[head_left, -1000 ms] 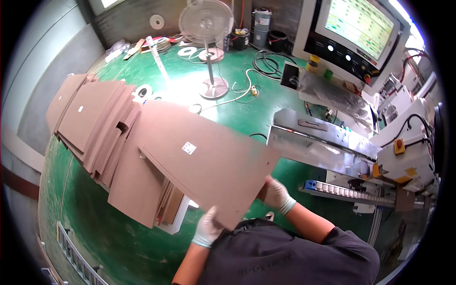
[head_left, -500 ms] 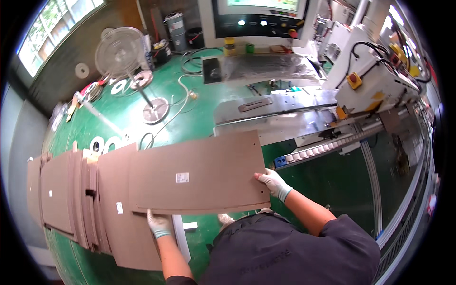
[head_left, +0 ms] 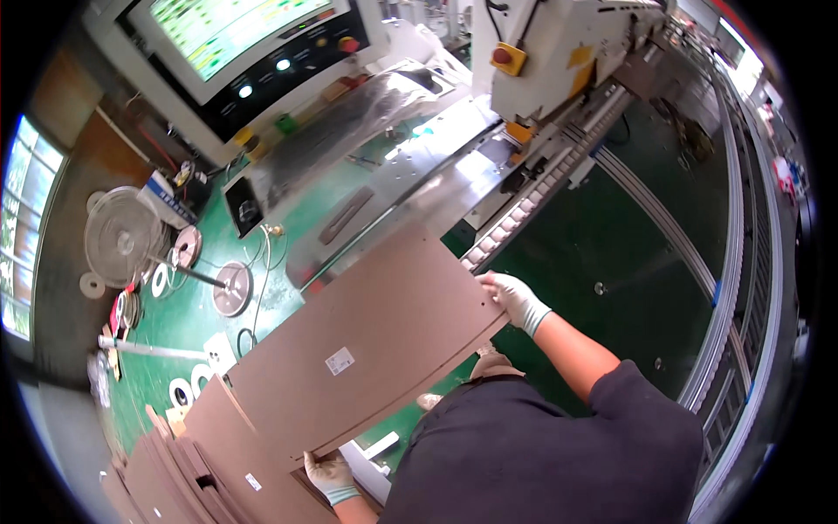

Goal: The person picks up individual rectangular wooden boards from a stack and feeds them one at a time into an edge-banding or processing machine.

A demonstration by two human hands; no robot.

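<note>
A large brown panel (head_left: pixel 393 314) with a white label spans the space in front of me, tilted across the view. My gloved right hand (head_left: pixel 517 301) is closed on its right end, near the corner with small holes. At the near left corner, my gloved left hand (head_left: pixel 330 477) grips the lower edge, thumb on top and the other fingers mostly hidden below. The panel's far edge overlaps the metal machine table (head_left: pixel 393 205), though I cannot tell whether they touch. Its left end lies over or just above another brown labelled panel (head_left: pixel 229 437).
More brown panels (head_left: pixel 161 467) stand stacked at the lower left. A row of white rollers (head_left: pixel 524 208) runs beside the white machine head (head_left: pixel 550 61). A control screen (head_left: pixel 231 31) stands behind the table. At left are a pedestal fan (head_left: pixel 122 236) and a cable (head_left: pixel 260 297).
My view has turned rightward, toward the rollers and machine. The panel, still in both hands, now slants, its right end farther from me and nearer the rollers.
</note>
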